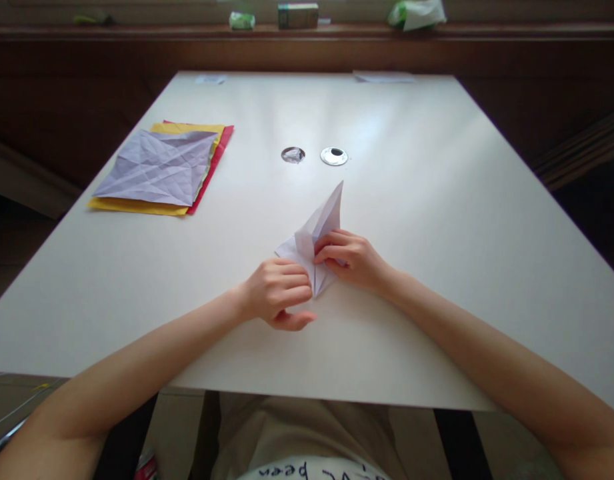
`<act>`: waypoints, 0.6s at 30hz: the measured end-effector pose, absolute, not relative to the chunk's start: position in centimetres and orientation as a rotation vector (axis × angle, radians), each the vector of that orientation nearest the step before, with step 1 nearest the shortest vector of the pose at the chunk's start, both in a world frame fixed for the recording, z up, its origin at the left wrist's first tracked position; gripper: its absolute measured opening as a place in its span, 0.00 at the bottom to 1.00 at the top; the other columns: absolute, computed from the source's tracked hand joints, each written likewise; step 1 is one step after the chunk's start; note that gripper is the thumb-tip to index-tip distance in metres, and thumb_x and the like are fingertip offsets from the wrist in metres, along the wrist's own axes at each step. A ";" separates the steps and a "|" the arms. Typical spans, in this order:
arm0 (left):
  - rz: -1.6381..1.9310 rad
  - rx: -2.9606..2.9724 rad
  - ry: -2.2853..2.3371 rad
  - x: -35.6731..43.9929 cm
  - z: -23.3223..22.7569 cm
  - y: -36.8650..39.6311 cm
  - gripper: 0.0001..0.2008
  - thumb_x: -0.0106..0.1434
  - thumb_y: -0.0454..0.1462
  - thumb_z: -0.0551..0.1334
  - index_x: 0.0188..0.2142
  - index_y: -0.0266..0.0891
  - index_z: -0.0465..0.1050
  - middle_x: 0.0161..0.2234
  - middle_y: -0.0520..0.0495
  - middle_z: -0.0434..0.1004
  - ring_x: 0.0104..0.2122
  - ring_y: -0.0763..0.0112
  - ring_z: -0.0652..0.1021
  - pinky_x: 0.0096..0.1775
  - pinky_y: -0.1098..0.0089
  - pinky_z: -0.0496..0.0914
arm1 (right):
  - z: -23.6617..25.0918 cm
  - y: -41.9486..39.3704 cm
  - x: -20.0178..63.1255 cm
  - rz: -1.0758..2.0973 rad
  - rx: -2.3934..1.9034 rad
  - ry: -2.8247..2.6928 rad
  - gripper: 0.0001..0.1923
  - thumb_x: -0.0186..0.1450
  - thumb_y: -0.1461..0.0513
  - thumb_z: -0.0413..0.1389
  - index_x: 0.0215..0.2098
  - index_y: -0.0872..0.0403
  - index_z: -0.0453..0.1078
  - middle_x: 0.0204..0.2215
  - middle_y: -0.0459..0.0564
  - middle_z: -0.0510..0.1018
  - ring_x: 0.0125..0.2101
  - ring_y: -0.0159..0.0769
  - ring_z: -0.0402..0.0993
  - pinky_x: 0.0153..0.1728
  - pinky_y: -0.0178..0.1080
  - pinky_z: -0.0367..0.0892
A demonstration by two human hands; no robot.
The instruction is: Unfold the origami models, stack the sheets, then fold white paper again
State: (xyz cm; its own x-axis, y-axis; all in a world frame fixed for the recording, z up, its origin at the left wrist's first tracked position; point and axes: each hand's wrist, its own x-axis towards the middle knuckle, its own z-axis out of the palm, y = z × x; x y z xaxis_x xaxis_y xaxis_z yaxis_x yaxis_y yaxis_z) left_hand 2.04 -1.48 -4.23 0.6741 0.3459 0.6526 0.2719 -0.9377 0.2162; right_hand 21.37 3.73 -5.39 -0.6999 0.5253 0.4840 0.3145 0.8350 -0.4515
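A sheet of pale white paper, folded into a pointed origami shape, sits on the table in front of me. One flap stands up to a sharp tip at the upper right. My right hand grips the paper's right side, fingers over the front and partly covering it. On the lower left, my left hand rests against the paper's edge. Its fingers are bent and its thumb sticks out apart, with nothing between them.
Creased lilac paper lies on yellow and red sheets at the left of the white table. Two round cable holes are beyond the folded paper, one with a metallic cover. A small box stands on the ledge behind.
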 end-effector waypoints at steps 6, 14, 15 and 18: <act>1.117 2.620 0.995 1.6 -4.3 -0.5 0.15 0.62 0.38 0.48 0.22 0.38 0.65 0.20 0.49 0.74 0.24 0.73 0.75 0.28 0.73 0.67 | -5.4 3.7 21.4 0.462 -0.629 -2.403 0.12 0.56 0.72 0.49 0.25 0.52 0.70 0.30 0.47 0.75 0.31 0.32 0.68 0.32 0.33 0.64; 0.917 2.729 0.932 1.9 -4.2 -0.5 0.16 0.61 0.36 0.48 0.20 0.39 0.65 0.21 0.49 0.74 0.26 0.73 0.76 0.30 0.73 0.69 | -5.3 3.7 21.4 0.453 -0.632 -2.393 0.12 0.56 0.72 0.49 0.25 0.52 0.70 0.28 0.47 0.75 0.30 0.31 0.68 0.31 0.33 0.64; 0.906 2.741 0.887 1.9 -4.3 -0.5 0.15 0.61 0.36 0.48 0.20 0.39 0.66 0.21 0.49 0.74 0.26 0.73 0.76 0.30 0.73 0.69 | -5.3 3.7 21.3 0.451 -0.630 -2.393 0.12 0.56 0.72 0.49 0.25 0.52 0.70 0.28 0.47 0.75 0.30 0.31 0.68 0.31 0.33 0.64; 0.870 2.766 0.800 1.9 -4.3 -0.7 0.15 0.61 0.37 0.49 0.20 0.39 0.66 0.21 0.50 0.75 0.26 0.73 0.76 0.31 0.73 0.69 | -5.3 3.7 21.3 0.447 -0.629 -2.392 0.12 0.55 0.73 0.49 0.24 0.53 0.70 0.28 0.48 0.75 0.30 0.32 0.68 0.31 0.33 0.64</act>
